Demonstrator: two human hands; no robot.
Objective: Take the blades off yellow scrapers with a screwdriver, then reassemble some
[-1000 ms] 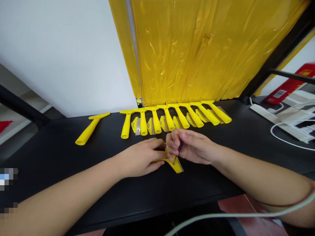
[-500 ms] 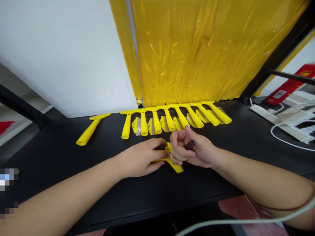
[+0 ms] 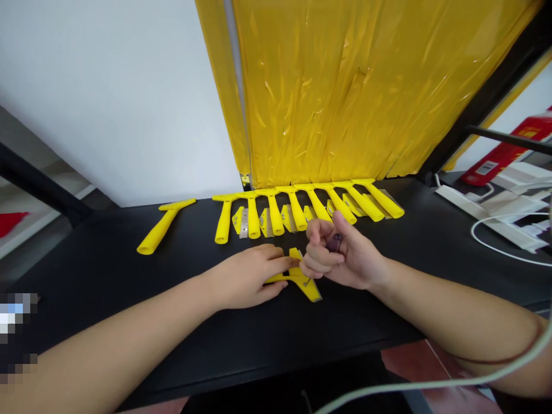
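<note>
A yellow scraper (image 3: 307,290) with a thin metal edge lies on the black table in front of me. My left hand (image 3: 254,276) is closed around its handle, most of which is hidden under the fingers. My right hand (image 3: 334,256) curls around a screwdriver (image 3: 335,242) with a dark purple, translucent handle. A bit of metal shows below those fingers, against the scraper's head; whether it sits in a screw, I cannot tell.
Behind my hands runs a row of several yellow scraper handles (image 3: 272,213), with yellow blade pieces (image 3: 288,217) between them. Another yellow handle (image 3: 158,231) lies apart at the left. A white power strip (image 3: 487,218) with cables and a red package (image 3: 500,152) are at the right.
My right hand has shifted slightly up and right with the screwdriver, uncovering more of the scraper's head. My left fingers have shifted slightly; that hand stays on the scraper.
</note>
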